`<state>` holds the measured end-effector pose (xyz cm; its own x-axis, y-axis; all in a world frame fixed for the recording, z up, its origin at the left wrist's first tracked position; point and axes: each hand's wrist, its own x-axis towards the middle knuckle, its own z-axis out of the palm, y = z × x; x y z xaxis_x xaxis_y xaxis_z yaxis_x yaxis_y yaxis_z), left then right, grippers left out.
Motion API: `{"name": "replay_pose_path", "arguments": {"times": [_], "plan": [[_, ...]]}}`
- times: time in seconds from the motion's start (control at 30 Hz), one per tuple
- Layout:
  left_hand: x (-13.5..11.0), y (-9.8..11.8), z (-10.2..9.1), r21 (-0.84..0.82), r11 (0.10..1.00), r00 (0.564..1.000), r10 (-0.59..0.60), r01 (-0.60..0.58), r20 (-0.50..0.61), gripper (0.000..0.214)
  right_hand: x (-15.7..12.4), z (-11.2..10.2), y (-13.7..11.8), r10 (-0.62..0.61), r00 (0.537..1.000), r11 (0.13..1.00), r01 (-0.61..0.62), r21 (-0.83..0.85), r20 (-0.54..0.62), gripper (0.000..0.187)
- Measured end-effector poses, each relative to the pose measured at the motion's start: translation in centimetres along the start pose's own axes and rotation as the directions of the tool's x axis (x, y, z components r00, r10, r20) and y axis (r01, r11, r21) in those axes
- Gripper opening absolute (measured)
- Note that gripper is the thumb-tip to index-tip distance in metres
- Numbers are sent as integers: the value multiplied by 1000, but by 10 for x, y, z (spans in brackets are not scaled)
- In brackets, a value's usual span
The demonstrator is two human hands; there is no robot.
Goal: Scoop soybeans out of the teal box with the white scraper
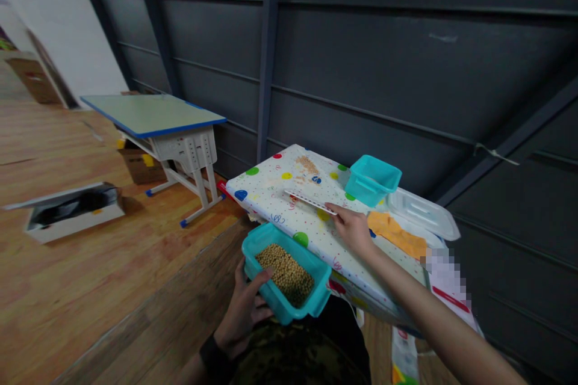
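Observation:
My left hand (pixel 244 307) grips the near left side of a teal bin (pixel 316 304) filled with beans (pixel 286 274), holding it at the table's near edge. My right hand (pixel 354 230) rests on the dotted tablecloth (pixel 266 183), fingers pinched on the end of a white ruler (pixel 309 200) that lies flat and points left. A small heap of loose beans (pixel 307 164) sits on the cloth beyond the ruler. An empty teal bin (pixel 372 179) stands tilted at the far side.
A white lid (pixel 422 212) and an orange cloth (pixel 397 233) lie right of my hand. A blue-edged desk (pixel 151 113) stands to the left on the wooden floor, with an open white box (pixel 72 212) near it. A dark wall runs behind.

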<state>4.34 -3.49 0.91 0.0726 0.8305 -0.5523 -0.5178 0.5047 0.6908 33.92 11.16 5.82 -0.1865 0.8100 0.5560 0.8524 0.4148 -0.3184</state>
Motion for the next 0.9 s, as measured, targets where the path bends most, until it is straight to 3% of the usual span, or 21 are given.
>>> {"name": "replay_pose_path", "arguments": {"times": [0.17, 0.33, 0.43, 0.57, 0.67, 0.8, 0.9], "plan": [[-4, 2, 2, 22, 1000, 1000, 5, -5, -2, 104, -2, 3, -4, -114, 991, 993, 115, -8, 64, 49], [-5, 2, 2, 6, 1000, 999, 29, -29, -14, 110, -39, -12, -2, -297, 951, 955, 296, 20, 91, 55], [-3, 1, 3, -8, 1000, 1000, 23, -23, -15, 111, -47, -16, 0, -262, 962, 965, 264, -11, 73, 59], [-3, 2, 4, 1, 1000, 1000, 7, -7, -16, 109, -28, -6, 4, -251, 968, 968, 250, -37, -13, 58], [-3, 2, 4, 16, 1000, 1000, 6, -5, -15, 112, -20, 0, 4, -286, 958, 957, 286, -42, -9, 54], [-3, 2, 4, 2, 1000, 1000, 7, -7, -11, 102, -39, -7, 4, -332, 943, 943, 332, -8, 1, 53], [-3, 2, 5, 23, 1000, 1000, 6, -6, -27, 94, -52, -16, 6, -261, 963, 964, 263, 26, -61, 51]]}}
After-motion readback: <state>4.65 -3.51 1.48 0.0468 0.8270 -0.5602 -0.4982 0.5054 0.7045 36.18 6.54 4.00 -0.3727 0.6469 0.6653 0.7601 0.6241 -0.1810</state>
